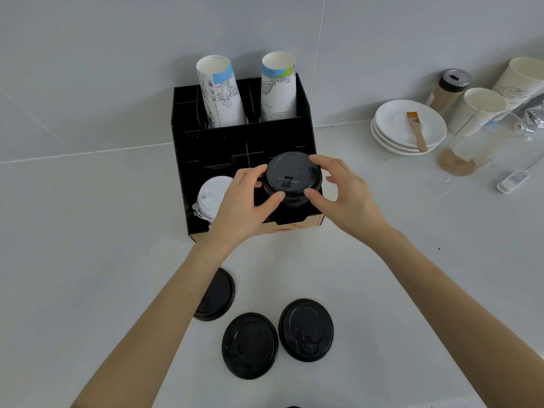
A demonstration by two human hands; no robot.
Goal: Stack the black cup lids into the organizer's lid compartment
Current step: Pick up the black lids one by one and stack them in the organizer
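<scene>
A black organizer (206, 142) stands against the wall. Over its front right compartment, both hands hold a small stack of black lids (290, 176). My left hand (244, 201) grips the stack's left side, thumb at the front edge. My right hand (338, 187) grips the right side with thumb and fingers. Three black lids lie flat on the counter in front: one (219, 293) partly hidden under my left forearm, one (249, 345) in the middle, one (306, 329) to the right. White lids (210, 195) fill the front left compartment.
Two stacks of printed paper cups (220, 92) (278, 86) stand in the organizer's back slots. At the right are stacked white saucers (409, 125) with a brush (416, 129), a shaker jar (449, 89), paper cups (477, 113), a glass (471, 145) and a small white device (512, 181).
</scene>
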